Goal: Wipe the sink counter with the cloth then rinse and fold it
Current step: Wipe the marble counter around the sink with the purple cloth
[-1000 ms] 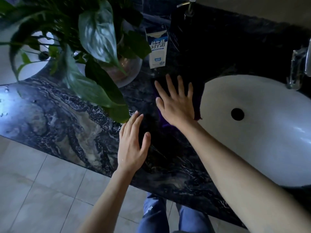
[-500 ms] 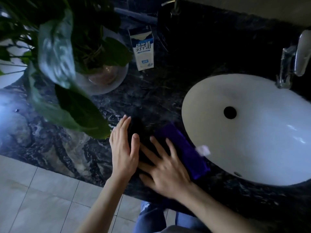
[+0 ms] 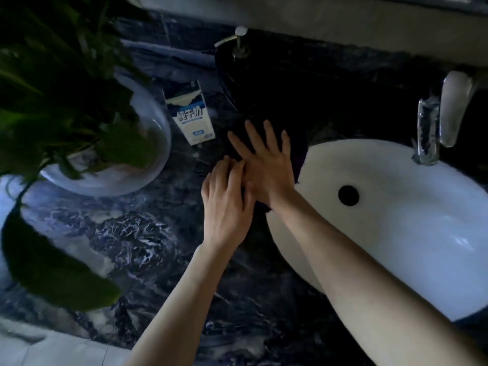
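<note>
A dark purple cloth lies flat on the dark marble counter, just left of the white sink basin. My right hand presses flat on the cloth with fingers spread and hides most of it. My left hand lies flat beside it, its fingers overlapping the right hand's edge. Only a dim strip of cloth shows at the basin's rim.
A milk carton stands just beyond my hands. A leafy plant in a glass bowl fills the left. A soap pump stands at the back wall. The chrome faucet rises behind the basin at right.
My right hand has slid the cloth away from the counter's front edge toward the carton. My left hand has followed alongside it.
</note>
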The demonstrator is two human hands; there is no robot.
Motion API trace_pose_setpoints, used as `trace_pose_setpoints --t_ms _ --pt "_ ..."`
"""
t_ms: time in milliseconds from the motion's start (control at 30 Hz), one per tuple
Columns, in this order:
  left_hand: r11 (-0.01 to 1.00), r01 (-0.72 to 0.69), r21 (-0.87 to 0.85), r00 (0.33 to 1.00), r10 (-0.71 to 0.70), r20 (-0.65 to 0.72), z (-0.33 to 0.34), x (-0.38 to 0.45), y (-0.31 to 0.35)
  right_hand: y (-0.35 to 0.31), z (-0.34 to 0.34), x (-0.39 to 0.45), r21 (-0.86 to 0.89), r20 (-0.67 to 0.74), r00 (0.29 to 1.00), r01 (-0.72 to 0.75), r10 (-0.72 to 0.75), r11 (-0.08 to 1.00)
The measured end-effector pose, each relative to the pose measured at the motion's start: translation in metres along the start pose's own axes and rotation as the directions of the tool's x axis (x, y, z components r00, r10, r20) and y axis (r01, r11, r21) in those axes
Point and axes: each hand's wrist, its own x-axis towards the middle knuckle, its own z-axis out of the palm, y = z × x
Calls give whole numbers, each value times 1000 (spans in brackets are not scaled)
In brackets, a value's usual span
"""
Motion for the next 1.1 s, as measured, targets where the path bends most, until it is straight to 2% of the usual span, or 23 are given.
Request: trace_pose_setpoints --t_ms 233,333,467,533,633,700,733,767,867,967,1033,1100 --pt "963 -186 194 982 176 69 33 68 29 118 -14 24 25 -35 953 -301 302 953" --pt "927 -226 300 972 195 130 45 91 38 167 -18 22 21 -34 916 -399 400 917" --pt "912 -219 346 972 175 153 50 95 40 157 -19 28 44 -86 868 -487 489 872" --pt "926 -210 314 973 168 155 47 93 42 128 -22 32 53 -85 893 -439 442 897" --pt "954 -183 236 980 158 122 45 96 44 87 -18 35 -13 -56 990 -131 130 991" --pt "968 -156 199 985 136 110 43 95 44 90 -18 41 -14 -4 999 42 -43 999" --pt "967 -158 198 985 139 104 42 94 43 102 -19 45 -21 1 998 67 -67 998" --pt "966 -163 199 984 145 104 42 94 42 118 -20 49 -22 0 999 40 -40 999" --pt "969 -152 194 985 131 116 41 94 40 176 -28 52 39 19 982 -189 189 981" --pt "967 -150 204 985 128 115 42 96 43 179 -27 49 73 -11 945 -324 326 943" --pt "963 -155 221 984 132 116 43 95 43 152 -23 46 46 -52 936 -347 349 937" --pt "958 -164 233 984 143 106 44 96 43 131 -17 39 3 -94 966 -241 240 971"
